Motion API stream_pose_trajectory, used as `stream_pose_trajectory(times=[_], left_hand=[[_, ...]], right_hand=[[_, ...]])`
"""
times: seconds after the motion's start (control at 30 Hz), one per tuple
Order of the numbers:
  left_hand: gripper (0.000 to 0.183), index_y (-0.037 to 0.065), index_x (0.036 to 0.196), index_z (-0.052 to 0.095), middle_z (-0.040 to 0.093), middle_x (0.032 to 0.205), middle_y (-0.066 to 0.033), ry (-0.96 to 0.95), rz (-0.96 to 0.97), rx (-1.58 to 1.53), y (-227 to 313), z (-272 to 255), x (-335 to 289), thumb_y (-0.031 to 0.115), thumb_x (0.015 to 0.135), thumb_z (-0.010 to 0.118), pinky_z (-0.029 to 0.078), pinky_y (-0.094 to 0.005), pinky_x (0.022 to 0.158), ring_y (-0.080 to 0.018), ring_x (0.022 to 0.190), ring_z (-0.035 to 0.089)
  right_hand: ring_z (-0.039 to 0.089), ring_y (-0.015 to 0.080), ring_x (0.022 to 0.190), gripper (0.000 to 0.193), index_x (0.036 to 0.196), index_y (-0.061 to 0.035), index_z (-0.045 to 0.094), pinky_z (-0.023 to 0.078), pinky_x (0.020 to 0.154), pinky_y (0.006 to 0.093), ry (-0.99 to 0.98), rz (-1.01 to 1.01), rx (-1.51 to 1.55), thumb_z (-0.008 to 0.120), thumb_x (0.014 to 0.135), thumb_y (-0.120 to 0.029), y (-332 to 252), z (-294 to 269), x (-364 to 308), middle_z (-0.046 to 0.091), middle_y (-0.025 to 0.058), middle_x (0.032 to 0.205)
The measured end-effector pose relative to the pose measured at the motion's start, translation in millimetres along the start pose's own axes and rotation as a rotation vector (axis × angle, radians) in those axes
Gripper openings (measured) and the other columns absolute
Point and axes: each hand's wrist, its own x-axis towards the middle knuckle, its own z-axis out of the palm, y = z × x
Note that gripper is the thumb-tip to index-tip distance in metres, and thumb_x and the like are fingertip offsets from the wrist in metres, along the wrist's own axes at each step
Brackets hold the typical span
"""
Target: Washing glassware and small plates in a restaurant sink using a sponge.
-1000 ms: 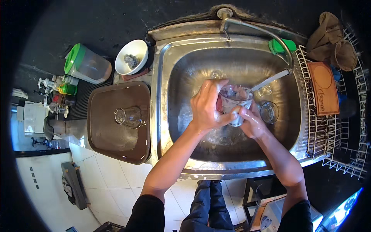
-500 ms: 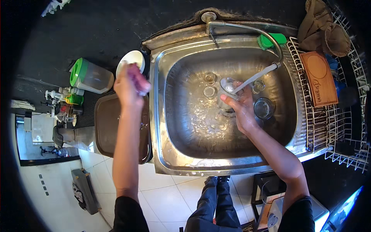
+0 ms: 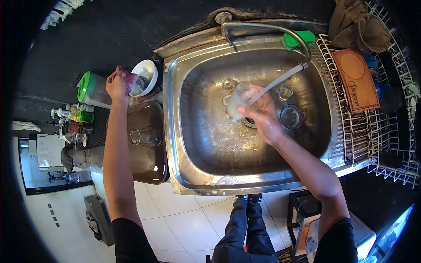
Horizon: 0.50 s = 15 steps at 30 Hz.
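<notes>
Over the stainless sink (image 3: 175, 144), my right hand (image 3: 263, 115) is wrapped round a clear drinking glass (image 3: 242, 97). The glass tilts under the water stream (image 3: 275, 83) from the curved faucet (image 3: 287, 31) and looks cloudy with water. At the left, my left hand (image 3: 116, 86) pinches a thin pink-purple cloth (image 3: 130, 81), which hangs beside the rim of a white bowl (image 3: 151, 70). Inside that bowl lies a dark scrubbing pad (image 3: 142, 82), partly behind the cloth. Several more glasses, such as a wide glass (image 3: 291, 116) and a small glass (image 3: 286, 91), rest in the basin.
Left of the sink, a brown tray (image 3: 144, 164) holds a clear glass (image 3: 148, 136). Behind it stands a green-lidded container (image 3: 90, 90). A green sponge (image 3: 299, 39) lies on the sink's back ledge. To the right, a wire dish rack (image 3: 351, 140) bears a wooden board (image 3: 356, 81).
My left hand has moved left with the pink cloth, away from the sink to the bowl's left side. My right hand has turned and shifted the glass slightly left under the water.
</notes>
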Motion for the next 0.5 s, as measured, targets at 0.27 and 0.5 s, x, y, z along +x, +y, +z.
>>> stream_pose_trajectory(times=[0.27, 0.5], left_hand=[[0.038, -0.002, 0.115, 0.048, 0.059, 0.104, -0.0105, -0.119, 0.266, 0.241, 22, 16, -19, 0.001, 0.081, 0.063, 0.05, -0.0288, 0.083, -0.0162, 0.094, 0.058], [0.035, 0.004, 0.11, 0.057, 0.06, 0.105, -0.0086, -0.585, 0.381, 0.428, 44, 99, -232, 0.019, 0.08, 0.068, 0.046, -0.0291, 0.073, -0.0177, 0.095, 0.057]], right_hand=[[0.049, 0.0243, 0.114, 0.06, 0.13, -0.0086, 0.031, 0.043, 0.092, 0.0437, -0.011, 0.173, 0.324, 0.069, 0.083, -0.008, 1, 5, 3, 0.05, 0.013, 0.119], [0.055, 0.0161, 0.106, 0.046, 0.127, -0.0116, 0.039, 0.045, 0.09, 0.0402, 0.055, 0.216, 0.551, 0.063, 0.089, -0.021, -1, -9, 3, 0.054, 0.0056, 0.116]])
